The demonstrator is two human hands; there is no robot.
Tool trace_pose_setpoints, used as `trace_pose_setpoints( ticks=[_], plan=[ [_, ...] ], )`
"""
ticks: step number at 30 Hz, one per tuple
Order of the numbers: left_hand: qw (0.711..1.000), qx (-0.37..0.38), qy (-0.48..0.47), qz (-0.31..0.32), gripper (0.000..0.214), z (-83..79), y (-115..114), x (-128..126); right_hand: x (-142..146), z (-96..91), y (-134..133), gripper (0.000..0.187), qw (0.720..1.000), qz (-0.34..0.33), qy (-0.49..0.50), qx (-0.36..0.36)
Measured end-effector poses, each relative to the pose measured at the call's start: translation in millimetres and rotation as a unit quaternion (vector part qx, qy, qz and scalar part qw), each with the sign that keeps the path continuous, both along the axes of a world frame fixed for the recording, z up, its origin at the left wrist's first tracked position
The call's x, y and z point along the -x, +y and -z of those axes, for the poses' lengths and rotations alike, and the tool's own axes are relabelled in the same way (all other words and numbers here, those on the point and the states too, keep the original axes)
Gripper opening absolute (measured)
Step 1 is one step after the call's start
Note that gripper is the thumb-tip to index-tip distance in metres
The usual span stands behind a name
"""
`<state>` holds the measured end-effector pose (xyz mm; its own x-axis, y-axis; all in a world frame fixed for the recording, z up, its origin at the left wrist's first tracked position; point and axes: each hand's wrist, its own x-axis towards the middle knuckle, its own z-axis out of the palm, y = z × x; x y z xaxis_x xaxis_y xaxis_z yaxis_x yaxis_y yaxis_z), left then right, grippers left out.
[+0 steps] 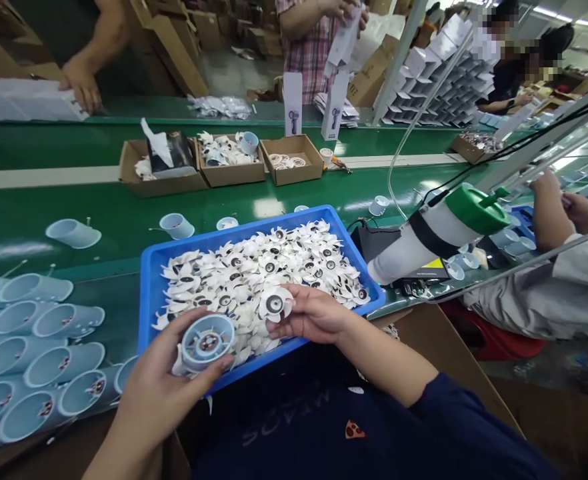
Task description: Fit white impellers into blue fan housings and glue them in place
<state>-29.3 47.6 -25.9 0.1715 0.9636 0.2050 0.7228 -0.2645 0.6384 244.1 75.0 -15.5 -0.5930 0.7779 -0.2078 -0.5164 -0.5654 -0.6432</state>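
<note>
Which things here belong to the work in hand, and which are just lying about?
In use: left hand with pale blue cup; right hand with white finned part; blue tray of parts.
Lying about: green conveyor belt; cardboard boxes; green-capped white tube.

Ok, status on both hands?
Left hand: pale blue plastic spoked cylinder. Right hand: white plastic bladed hub. Both over blue plastic tray of white parts.

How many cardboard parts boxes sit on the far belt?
4: left box, middle box and right box side by side, fourth box further right; others may be hidden.
</note>
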Motion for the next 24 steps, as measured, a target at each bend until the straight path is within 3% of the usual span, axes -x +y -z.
trace_pose_setpoints(
  ticks=[5,14,16,17,18,19,21,23,24],
  plan=[
    [0.996,-0.049,0.031,0.066,0.06,-14.7,-3.9,-14.7,3.5,-0.6,-9.1,0.055,0.997,-0.026,0.067,0.019],
    [0.985,-0.112,0.059,0.12,0.054,-21.5,-9.4,-19.0,4.5,6.3,-10.9,0.061,0.999,-0.044,0.023,0.01],
    [0.98,-0.13,0.073,0.131,0.053,-24.9,-9.7,-23.2,6.5,3.1,-12.9,0.059,0.999,-0.032,-0.025,-0.033],
    [0.976,-0.143,0.085,0.136,0.05,-26.1,-9.8,-26.2,7.7,-0.1,-14.5,0.053,0.993,-0.019,-0.075,-0.088],
    [0.972,-0.159,0.101,0.143,0.047,-26.8,-10.0,-29.6,9.1,-4.2,-16.4,0.045,0.976,-0.004,-0.144,-0.166],
    [0.966,-0.176,0.117,0.15,0.043,-26.9,-10.5,-33.4,10.7,-8.9,-18.3,0.034,0.94,0.015,-0.227,-0.256],
    [0.956,-0.208,0.137,0.158,0.037,-25.5,-12.8,-41.2,14.5,-18.0,-21.5,0.017,0.825,0.038,-0.382,-0.415],
    [0.953,-0.225,0.133,0.154,0.036,-23.4,-16.6,-47.4,19.0,-25.1,-23.3,0.01,0.731,0.042,-0.468,-0.494],
    [0.955,-0.226,0.124,0.149,0.037,-22.7,-18.7,-49.1,20.7,-27.5,-23.9,0.009,0.711,0.044,-0.482,-0.511]
  ],
)
